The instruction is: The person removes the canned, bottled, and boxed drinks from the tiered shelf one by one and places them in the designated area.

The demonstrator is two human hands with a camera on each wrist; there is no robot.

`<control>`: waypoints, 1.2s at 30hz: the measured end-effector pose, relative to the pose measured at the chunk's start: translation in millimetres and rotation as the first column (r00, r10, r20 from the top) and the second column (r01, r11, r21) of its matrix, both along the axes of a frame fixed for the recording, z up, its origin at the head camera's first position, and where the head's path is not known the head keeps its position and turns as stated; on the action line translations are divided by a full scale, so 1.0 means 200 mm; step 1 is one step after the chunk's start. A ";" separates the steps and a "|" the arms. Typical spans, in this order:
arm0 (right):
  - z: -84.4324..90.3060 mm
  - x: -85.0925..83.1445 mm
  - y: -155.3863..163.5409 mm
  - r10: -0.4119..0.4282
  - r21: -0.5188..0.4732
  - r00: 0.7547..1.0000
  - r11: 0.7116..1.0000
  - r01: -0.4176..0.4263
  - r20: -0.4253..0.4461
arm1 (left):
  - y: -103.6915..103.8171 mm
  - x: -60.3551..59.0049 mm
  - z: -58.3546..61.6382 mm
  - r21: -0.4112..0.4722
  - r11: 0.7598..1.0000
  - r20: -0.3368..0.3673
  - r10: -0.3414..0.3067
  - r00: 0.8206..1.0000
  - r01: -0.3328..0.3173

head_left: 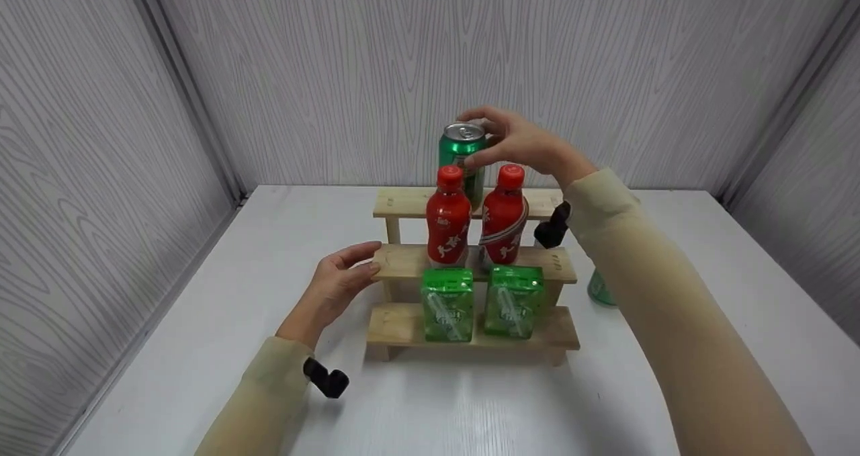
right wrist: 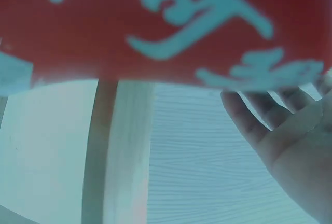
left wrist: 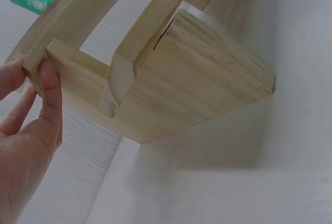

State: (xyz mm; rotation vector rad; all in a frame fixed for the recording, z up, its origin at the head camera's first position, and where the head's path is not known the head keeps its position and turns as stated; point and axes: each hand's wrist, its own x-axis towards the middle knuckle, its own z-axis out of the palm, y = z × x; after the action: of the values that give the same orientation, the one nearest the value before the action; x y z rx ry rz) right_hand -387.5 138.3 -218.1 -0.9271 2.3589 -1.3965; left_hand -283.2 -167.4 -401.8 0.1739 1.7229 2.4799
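My left hand pinches the left end of the middle step of a three-step wooden rack; the left wrist view shows thumb and fingers around that end. My right hand holds a green drink can upright at the top step, thumb in front and fingers behind. Two red bottles stand on the middle step, partly hiding the can's lower part. On the bottom step are two green drink cartons. In the right wrist view, a red bottle covers the fingertips and the can.
Another green can is on the white table right of the rack, partly behind my right forearm. Pale wood-grain panels enclose the table at the back and both sides.
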 end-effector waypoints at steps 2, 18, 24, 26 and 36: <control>0.00 0.00 0.02 -0.001 -0.005 1.000 1.000 0.001 0.003 | 0.00 0.00 0.00 0.004 1.000 0.001 -0.003 1.000 0.003; -0.05 -0.01 0.12 -0.010 -0.083 1.000 0.997 0.009 -0.008 | 0.00 -0.01 0.00 0.007 1.000 0.047 0.019 0.999 -0.019; -0.01 0.08 0.13 -0.032 -0.068 0.998 0.997 0.027 -0.063 | 0.00 -0.01 0.00 0.015 1.000 0.036 0.015 0.999 -0.016; 0.01 0.11 0.14 -0.045 -0.065 0.997 0.997 0.041 -0.066 | 0.00 -0.01 0.00 0.018 1.000 0.028 0.013 1.000 -0.013; -0.02 0.04 0.27 -0.099 -0.096 0.993 0.991 0.092 -0.072 | 0.01 -0.01 0.01 0.012 1.000 0.035 0.013 0.999 -0.014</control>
State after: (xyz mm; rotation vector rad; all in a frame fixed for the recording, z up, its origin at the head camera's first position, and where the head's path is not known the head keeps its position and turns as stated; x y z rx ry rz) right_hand -379.4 192.3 -221.2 -0.9178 2.4426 -1.5442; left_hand -285.4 -166.1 -400.2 0.1202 1.7013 2.4882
